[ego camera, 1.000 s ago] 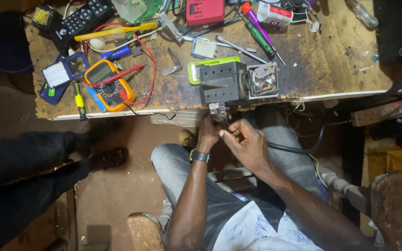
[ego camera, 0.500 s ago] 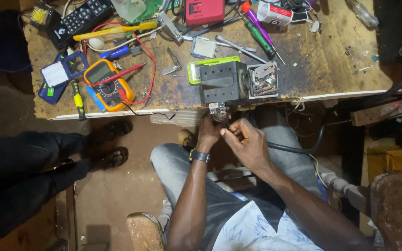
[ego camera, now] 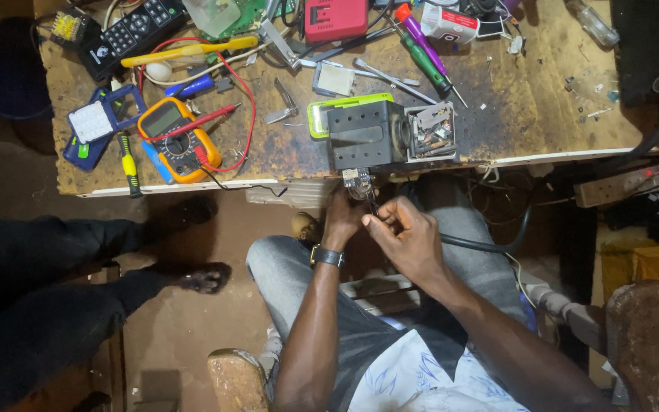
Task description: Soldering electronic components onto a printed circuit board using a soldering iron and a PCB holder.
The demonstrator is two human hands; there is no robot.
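Two hands work at the connector end of a dark metal block that overhangs the bench edge.

Nearest, the left hand (ego camera: 342, 217), a watch on its wrist, is closed about the small connector (ego camera: 358, 180) under the dark metal block (ego camera: 366, 137), apparently steadying it. At its three o'clock the right hand (ego camera: 406, 236) pinches a thin dark tool (ego camera: 373, 203), its tip up at the connector; a black cable (ego camera: 490, 243) runs off toward three o'clock. The block's end likely overhangs the bench (ego camera: 543, 114) for access from below. Beyond, at ten o'clock, lie a yellow multimeter (ego camera: 175, 139) and a remote (ego camera: 135, 32). Against half a second ago, the hands have barely shifted, while the bystander's sandalled foot (ego camera: 200, 276) has moved.
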